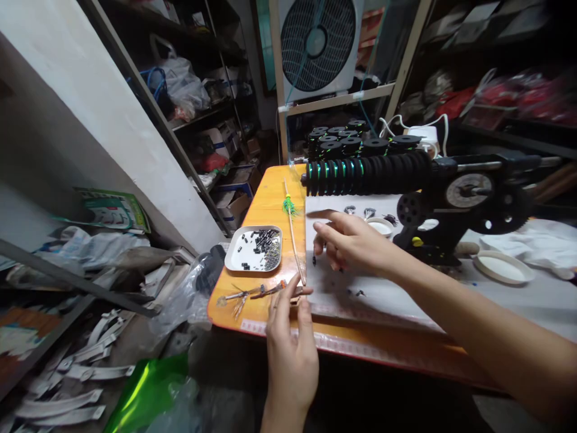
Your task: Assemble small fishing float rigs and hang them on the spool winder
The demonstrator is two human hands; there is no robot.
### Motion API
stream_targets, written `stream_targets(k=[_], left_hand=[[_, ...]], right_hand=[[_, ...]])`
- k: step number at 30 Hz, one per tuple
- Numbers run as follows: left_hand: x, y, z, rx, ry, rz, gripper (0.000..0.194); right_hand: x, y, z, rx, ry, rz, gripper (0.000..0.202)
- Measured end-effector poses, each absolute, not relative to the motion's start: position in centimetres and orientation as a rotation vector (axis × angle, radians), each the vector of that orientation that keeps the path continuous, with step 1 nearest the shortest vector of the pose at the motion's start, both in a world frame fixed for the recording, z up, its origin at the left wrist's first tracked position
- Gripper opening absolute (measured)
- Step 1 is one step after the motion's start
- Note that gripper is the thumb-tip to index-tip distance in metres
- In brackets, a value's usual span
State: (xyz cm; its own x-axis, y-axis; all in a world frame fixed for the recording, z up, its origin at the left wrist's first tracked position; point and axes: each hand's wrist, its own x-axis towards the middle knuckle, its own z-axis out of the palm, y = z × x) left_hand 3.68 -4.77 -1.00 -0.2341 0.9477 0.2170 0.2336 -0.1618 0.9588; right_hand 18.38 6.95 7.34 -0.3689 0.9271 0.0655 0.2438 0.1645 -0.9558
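Yellow tabletop (265,198), left hand (293,343) across front edge (351,353), room beyond tray (230,260)

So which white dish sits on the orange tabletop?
The rounded-square tray holding small black pieces; the round dishes sit on the white surface, farther right.

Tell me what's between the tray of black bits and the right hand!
In the head view: a thin stick with a green tuft, plus some orange tabletop and white work surface, before you reach the right hand.
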Motion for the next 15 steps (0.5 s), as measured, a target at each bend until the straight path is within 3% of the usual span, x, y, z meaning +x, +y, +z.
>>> stream_targets(k=[4, 8, 13, 15], left_hand=[[3.4, -4.6, -1.2, 1.679, 1.600, 1.427, 0.036], [4.1, -3.6, 0.3, 1.800, 1.488, 1.524, 0.035], [6.1, -2.6, 2.8, 1.794, 1.268, 1.249, 0.027], [6.9, -3.2, 2.7, 1.648, 1.187, 1.209, 0.033]], right_hand=[[18.7, 6.3, 7.7, -1.098, -1.771, 1.223, 0.031], [19.6, 4.3, 8.7, -0.947, -1.637, 1.510, 0.035], [20.4, 2.7, 9.4, -0.764, -1.398, 1.823, 0.030], [20.6, 2.4, 8.9, -0.776, -1.311, 1.887, 0.031]])
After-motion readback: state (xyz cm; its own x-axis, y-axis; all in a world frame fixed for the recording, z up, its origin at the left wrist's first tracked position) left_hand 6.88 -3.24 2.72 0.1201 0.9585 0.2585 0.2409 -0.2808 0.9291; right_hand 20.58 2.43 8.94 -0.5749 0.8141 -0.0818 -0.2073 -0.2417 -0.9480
